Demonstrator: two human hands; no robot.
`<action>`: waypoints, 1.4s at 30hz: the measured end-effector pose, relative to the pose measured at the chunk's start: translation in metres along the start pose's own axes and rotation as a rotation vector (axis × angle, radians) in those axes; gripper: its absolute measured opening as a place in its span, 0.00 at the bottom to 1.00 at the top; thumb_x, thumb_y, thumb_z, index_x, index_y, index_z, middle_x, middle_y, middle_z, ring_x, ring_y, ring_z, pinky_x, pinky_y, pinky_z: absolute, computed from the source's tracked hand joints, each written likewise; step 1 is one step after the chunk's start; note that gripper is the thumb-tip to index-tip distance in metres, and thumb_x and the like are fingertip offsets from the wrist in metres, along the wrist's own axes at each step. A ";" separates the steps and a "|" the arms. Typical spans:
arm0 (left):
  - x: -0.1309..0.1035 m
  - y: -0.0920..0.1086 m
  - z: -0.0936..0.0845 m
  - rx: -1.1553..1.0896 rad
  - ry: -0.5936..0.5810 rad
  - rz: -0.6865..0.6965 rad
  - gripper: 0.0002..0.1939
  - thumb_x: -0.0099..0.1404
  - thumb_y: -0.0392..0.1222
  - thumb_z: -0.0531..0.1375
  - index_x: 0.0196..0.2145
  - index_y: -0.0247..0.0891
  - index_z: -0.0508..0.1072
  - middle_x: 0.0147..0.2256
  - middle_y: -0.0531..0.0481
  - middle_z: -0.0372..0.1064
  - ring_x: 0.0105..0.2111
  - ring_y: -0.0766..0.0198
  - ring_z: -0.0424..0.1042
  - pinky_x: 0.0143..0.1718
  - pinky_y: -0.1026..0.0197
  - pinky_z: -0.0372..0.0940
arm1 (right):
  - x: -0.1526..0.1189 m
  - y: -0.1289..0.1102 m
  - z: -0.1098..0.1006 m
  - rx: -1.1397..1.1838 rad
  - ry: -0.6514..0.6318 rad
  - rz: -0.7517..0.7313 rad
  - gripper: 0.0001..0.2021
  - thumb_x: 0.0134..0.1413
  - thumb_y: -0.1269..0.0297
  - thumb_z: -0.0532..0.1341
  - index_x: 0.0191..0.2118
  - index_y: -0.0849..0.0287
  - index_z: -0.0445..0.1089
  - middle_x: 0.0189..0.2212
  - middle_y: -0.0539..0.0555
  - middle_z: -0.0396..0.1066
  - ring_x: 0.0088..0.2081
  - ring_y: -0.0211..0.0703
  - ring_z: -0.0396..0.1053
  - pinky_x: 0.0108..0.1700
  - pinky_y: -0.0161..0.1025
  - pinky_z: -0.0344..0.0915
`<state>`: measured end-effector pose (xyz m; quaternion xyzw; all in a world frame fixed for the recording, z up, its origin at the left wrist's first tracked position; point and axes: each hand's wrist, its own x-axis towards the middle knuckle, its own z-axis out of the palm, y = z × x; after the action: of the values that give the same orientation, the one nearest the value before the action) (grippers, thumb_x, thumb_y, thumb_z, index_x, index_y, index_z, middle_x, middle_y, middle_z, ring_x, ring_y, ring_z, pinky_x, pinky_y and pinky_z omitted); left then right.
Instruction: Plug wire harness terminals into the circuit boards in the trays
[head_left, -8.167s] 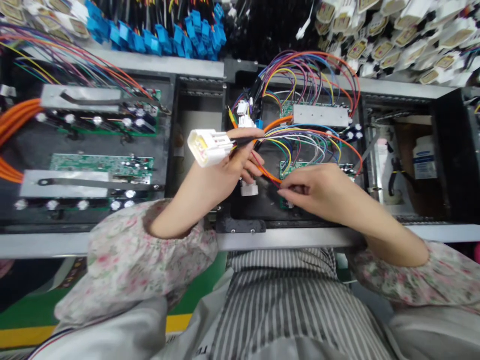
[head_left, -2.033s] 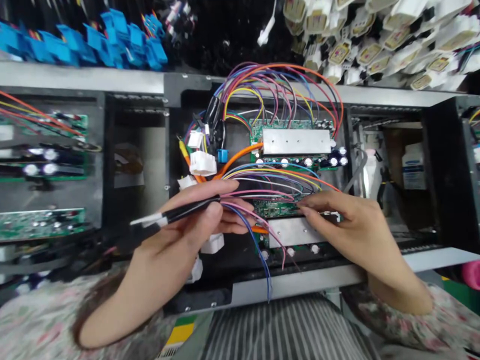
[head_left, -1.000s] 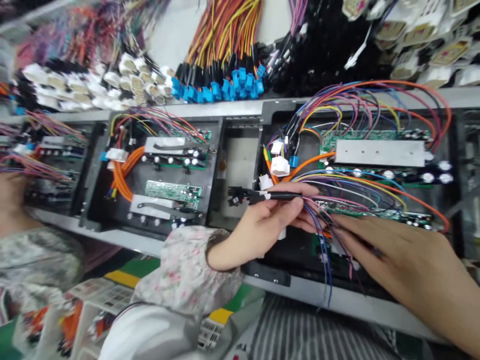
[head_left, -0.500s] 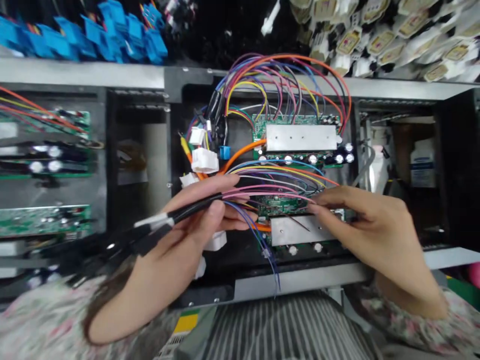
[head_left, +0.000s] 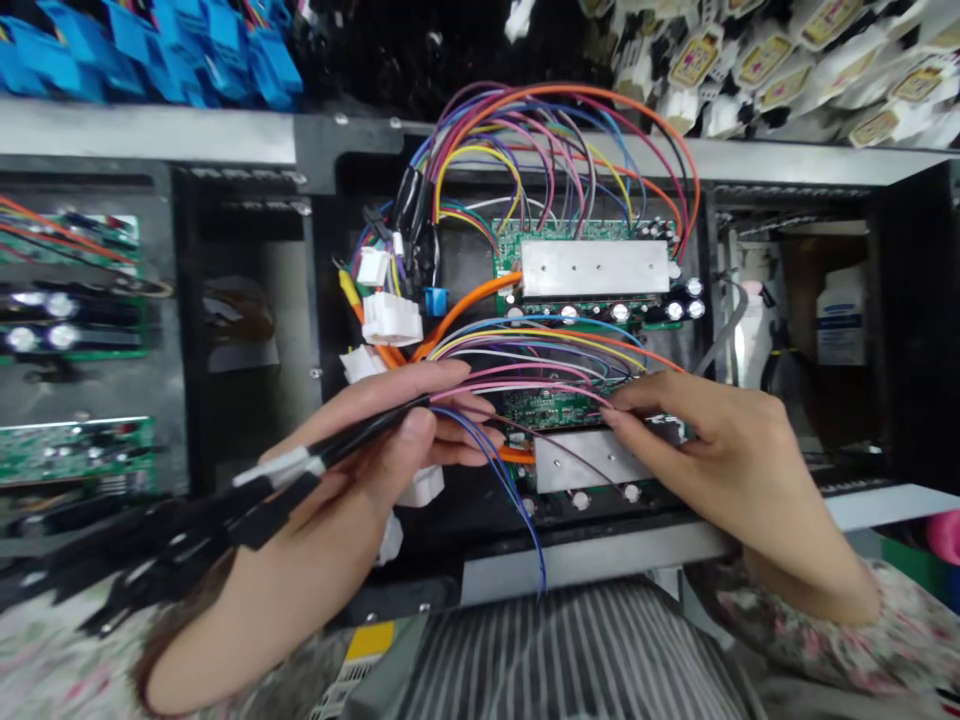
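Between the thumb and fingers of my left hand (head_left: 367,480) lies a black-sleeved wire harness (head_left: 367,428), its coloured wires fanning out to the right. My right hand (head_left: 705,455) pinches the end of a pink wire (head_left: 570,388) over the lower green circuit board (head_left: 544,405). A silver heat sink (head_left: 577,458) sits on that board, partly behind my right hand. Blue wires (head_left: 517,510) from the harness hang loose over the front rail, and a thin brown wire (head_left: 559,442) crosses the heat sink. Where the pink wire's tip meets the board is hidden by my fingertips.
Behind is a second circuit board with a heat sink (head_left: 596,268) and an arch of wires (head_left: 555,100). White connectors (head_left: 391,318) lie left of it. Blue connectors (head_left: 180,50) and white connectors (head_left: 765,60) fill the back. More boards (head_left: 75,445) stand at left.
The view has shifted slightly, so the boards sit a little further left. My right fingers, still on the pink wire, have moved slightly closer to the board. My left hand keeps its hold.
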<state>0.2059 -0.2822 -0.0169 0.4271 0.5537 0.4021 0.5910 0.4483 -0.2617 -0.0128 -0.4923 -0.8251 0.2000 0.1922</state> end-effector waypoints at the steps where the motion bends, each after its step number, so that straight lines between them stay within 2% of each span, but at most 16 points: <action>1: 0.000 0.000 0.000 -0.011 0.001 0.006 0.11 0.69 0.42 0.58 0.44 0.55 0.77 0.37 0.60 0.78 0.33 0.72 0.79 0.39 0.74 0.75 | 0.000 0.000 0.000 -0.003 -0.001 -0.010 0.04 0.57 0.74 0.61 0.32 0.60 0.69 0.27 0.48 0.76 0.28 0.33 0.74 0.33 0.29 0.66; 8: 0.000 0.001 0.001 -0.033 0.016 0.023 0.09 0.68 0.42 0.59 0.43 0.51 0.77 0.36 0.58 0.79 0.33 0.69 0.80 0.38 0.71 0.76 | 0.000 0.002 0.005 -0.059 0.027 -0.054 0.04 0.59 0.71 0.59 0.32 0.60 0.68 0.27 0.49 0.75 0.29 0.35 0.74 0.32 0.31 0.66; 11: 0.000 0.004 0.002 -0.043 0.027 0.001 0.08 0.68 0.42 0.59 0.42 0.49 0.78 0.36 0.57 0.79 0.33 0.69 0.80 0.38 0.71 0.76 | 0.001 0.003 0.005 -0.033 -0.015 -0.048 0.05 0.59 0.71 0.60 0.32 0.58 0.68 0.27 0.48 0.75 0.28 0.35 0.74 0.31 0.31 0.66; 13: 0.000 0.005 0.003 -0.064 0.032 -0.027 0.08 0.68 0.41 0.59 0.42 0.49 0.78 0.36 0.58 0.79 0.33 0.69 0.80 0.38 0.73 0.75 | 0.001 0.001 0.002 -0.018 -0.044 -0.017 0.05 0.59 0.69 0.61 0.31 0.57 0.68 0.27 0.48 0.75 0.28 0.36 0.74 0.31 0.32 0.67; 17: 0.001 0.002 0.005 -0.106 0.019 -0.031 0.08 0.68 0.41 0.59 0.42 0.47 0.78 0.37 0.56 0.79 0.34 0.68 0.80 0.37 0.74 0.75 | 0.000 -0.009 -0.006 0.004 -0.023 0.085 0.06 0.57 0.65 0.63 0.30 0.56 0.69 0.25 0.48 0.74 0.25 0.35 0.72 0.26 0.32 0.65; 21: 0.002 -0.001 0.006 -0.146 0.003 -0.037 0.09 0.68 0.40 0.58 0.42 0.46 0.77 0.37 0.54 0.79 0.34 0.66 0.80 0.40 0.68 0.76 | 0.001 -0.022 -0.007 0.061 -0.085 -0.021 0.02 0.58 0.68 0.61 0.35 0.58 0.71 0.29 0.49 0.76 0.29 0.36 0.74 0.32 0.33 0.69; 25: 0.004 -0.002 0.005 -0.185 -0.032 0.009 0.08 0.67 0.38 0.59 0.41 0.45 0.78 0.36 0.53 0.77 0.33 0.66 0.79 0.39 0.67 0.77 | 0.006 -0.024 0.000 0.049 0.045 0.034 0.04 0.56 0.72 0.61 0.34 0.56 0.72 0.31 0.48 0.77 0.32 0.37 0.75 0.37 0.34 0.71; 30: 0.005 -0.001 0.007 -0.214 -0.053 0.053 0.08 0.66 0.38 0.60 0.42 0.41 0.77 0.35 0.53 0.76 0.31 0.67 0.79 0.37 0.65 0.77 | 0.011 -0.018 0.009 -0.006 0.045 0.004 0.06 0.54 0.74 0.60 0.33 0.55 0.72 0.30 0.48 0.78 0.31 0.39 0.76 0.34 0.35 0.70; 38: 0.005 0.000 0.007 -0.198 -0.050 0.042 0.08 0.66 0.40 0.60 0.42 0.39 0.76 0.33 0.51 0.77 0.31 0.66 0.79 0.37 0.64 0.77 | 0.016 -0.015 0.014 -0.046 0.017 -0.011 0.07 0.55 0.74 0.59 0.32 0.55 0.72 0.30 0.49 0.78 0.31 0.40 0.76 0.33 0.36 0.69; 42: 0.005 -0.001 0.008 -0.212 -0.032 0.032 0.08 0.67 0.39 0.59 0.42 0.40 0.76 0.34 0.50 0.78 0.31 0.65 0.79 0.37 0.64 0.77 | 0.015 -0.016 0.011 -0.048 0.004 0.016 0.06 0.57 0.68 0.61 0.29 0.56 0.72 0.26 0.49 0.76 0.28 0.39 0.74 0.30 0.35 0.67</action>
<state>0.2142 -0.2779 -0.0190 0.3773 0.4916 0.4611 0.6351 0.4241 -0.2569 -0.0116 -0.5039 -0.8252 0.1805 0.1803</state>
